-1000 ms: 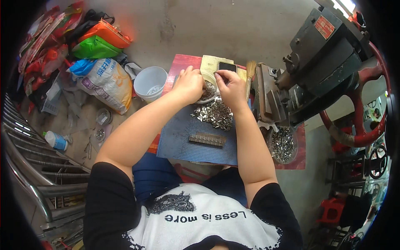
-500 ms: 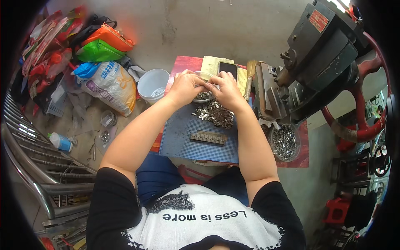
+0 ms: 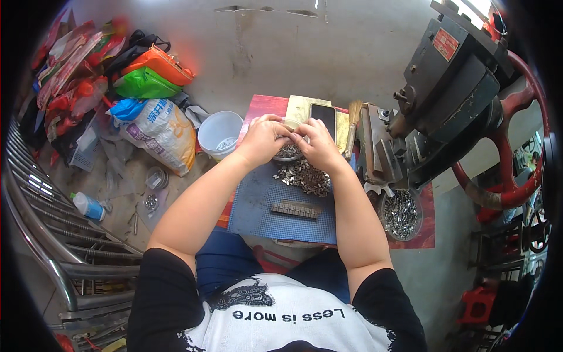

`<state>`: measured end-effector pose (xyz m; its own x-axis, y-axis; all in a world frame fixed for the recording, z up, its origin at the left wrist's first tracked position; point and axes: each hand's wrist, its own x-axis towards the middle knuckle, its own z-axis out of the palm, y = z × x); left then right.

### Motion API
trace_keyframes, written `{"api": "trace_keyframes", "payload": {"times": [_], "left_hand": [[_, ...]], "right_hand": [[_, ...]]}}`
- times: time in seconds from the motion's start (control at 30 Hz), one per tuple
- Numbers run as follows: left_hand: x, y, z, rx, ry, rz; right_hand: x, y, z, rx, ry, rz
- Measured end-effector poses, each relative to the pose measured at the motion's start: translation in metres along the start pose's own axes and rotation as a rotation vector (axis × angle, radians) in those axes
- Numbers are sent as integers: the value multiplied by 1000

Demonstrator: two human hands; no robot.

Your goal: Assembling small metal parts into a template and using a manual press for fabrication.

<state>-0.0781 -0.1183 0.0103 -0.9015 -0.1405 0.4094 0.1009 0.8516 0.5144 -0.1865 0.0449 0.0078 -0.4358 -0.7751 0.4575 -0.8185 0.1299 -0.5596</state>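
While a white bucket stood beside the left edge of the desk, left hand and right hand met, fingers bent, over a tub of small parts; couldn't tell what the 2 pinched. Metal pile lay just nearer the body. Working low inside the rim seemed safest; press crowded the right.

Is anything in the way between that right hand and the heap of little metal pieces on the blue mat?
Nothing visible. The metal pieces lie on the blue mat, nearer the person's body than the right hand. The metal block is nearer still, so not between.
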Motion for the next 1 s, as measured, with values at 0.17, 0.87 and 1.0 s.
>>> {"api": "trace_keyframes", "payload": {"times": [0.17,0.87,1.0], "left_hand": [[-1,3,-5,68,12,24],[-5,8,-1,-124,116,-61],[-8,2,-1,-165,152,-65]], "right_hand": [[0,1,0,12,-22,23],[4,10,13,542,84,296],[7,-2,13,757,189,313]]}}
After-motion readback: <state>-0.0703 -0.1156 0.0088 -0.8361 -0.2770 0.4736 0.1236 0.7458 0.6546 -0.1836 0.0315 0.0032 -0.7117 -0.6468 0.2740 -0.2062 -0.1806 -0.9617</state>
